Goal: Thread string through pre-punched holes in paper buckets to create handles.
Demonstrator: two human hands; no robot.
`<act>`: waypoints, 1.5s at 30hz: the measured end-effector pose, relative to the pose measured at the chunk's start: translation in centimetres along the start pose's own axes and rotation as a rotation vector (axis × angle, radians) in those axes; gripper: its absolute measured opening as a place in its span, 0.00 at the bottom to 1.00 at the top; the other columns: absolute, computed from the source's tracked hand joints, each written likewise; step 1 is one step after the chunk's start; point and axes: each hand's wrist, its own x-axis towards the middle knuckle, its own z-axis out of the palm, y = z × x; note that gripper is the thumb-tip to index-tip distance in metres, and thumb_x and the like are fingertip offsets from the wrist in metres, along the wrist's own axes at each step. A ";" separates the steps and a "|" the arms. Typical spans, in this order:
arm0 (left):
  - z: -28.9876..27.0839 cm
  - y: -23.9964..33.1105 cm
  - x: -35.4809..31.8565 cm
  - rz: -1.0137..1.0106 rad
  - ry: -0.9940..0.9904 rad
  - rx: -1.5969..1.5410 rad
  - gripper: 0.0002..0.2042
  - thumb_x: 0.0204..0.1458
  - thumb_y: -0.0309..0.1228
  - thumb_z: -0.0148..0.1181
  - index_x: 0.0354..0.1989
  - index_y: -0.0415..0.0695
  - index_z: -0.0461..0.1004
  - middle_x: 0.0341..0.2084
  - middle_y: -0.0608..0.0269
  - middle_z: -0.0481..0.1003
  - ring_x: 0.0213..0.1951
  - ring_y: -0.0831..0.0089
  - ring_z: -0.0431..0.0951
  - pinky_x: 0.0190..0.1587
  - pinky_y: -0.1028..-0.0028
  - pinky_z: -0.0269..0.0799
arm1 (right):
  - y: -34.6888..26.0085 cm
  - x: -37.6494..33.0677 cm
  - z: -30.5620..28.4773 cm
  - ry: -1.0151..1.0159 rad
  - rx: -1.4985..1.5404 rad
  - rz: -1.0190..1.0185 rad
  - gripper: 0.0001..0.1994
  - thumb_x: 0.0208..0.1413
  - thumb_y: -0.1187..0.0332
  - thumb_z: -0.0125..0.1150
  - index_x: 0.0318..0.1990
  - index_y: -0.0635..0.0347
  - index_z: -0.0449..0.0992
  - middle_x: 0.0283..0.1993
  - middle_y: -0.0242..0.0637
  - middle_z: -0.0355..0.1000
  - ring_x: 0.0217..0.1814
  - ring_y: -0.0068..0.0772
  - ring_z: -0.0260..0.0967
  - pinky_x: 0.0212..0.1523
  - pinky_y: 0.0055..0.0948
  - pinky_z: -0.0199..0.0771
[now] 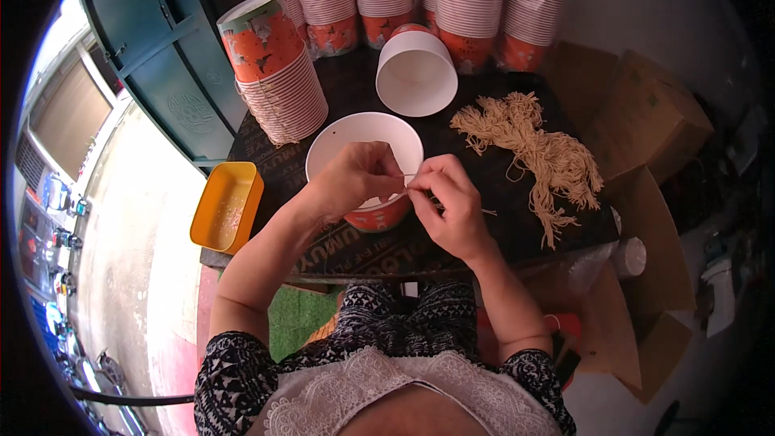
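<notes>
Both my hands meet over the rim of an orange-printed paper bucket (324,145) with a white inside, which stands upright in front of me. My left hand (359,173) pinches a thin string (411,176) at the bucket's near right rim. The fingertips of my right hand (446,203) pinch the same string just to the right. A short loose end of string pokes out by the right hand. My fingers hide part of the rim, and I cannot tell whether the string passes through it. To the right lies a bundle of beige strings (533,149).
Another white-lined bucket (416,77) lies tipped toward me at the back. A stack of nested buckets (282,97) leans at the back left, with several wrapped stacks (468,0) behind. A yellow tray (211,206) sits at the table's left edge. Cardboard boxes (658,113) stand at the right.
</notes>
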 end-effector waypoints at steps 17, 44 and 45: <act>2.8 -1.0 -0.9 0.442 0.408 0.682 0.08 0.47 0.18 0.61 0.36 0.37 0.73 0.28 0.52 0.76 0.30 0.59 0.80 0.33 0.67 0.74 | 1.1 -0.2 0.7 -0.021 -0.010 0.073 0.04 0.56 0.81 0.56 0.39 0.69 0.74 0.38 0.42 0.67 0.38 0.41 0.71 0.37 0.35 0.73; 1.6 -1.0 -1.7 0.370 0.323 0.465 0.03 0.55 0.20 0.57 0.36 0.35 0.73 0.28 0.57 0.77 0.31 0.71 0.79 0.34 0.73 0.73 | -0.1 -1.0 1.0 -0.001 0.071 0.090 0.06 0.56 0.82 0.56 0.39 0.66 0.67 0.43 0.45 0.67 0.43 0.47 0.71 0.41 0.38 0.73; 1.6 -1.1 -1.6 0.364 0.346 0.475 0.02 0.55 0.20 0.57 0.35 0.35 0.72 0.26 0.57 0.77 0.30 0.71 0.78 0.33 0.73 0.73 | -0.2 -1.1 1.0 -0.003 0.072 0.090 0.06 0.56 0.82 0.56 0.39 0.66 0.67 0.43 0.45 0.67 0.43 0.47 0.71 0.41 0.38 0.73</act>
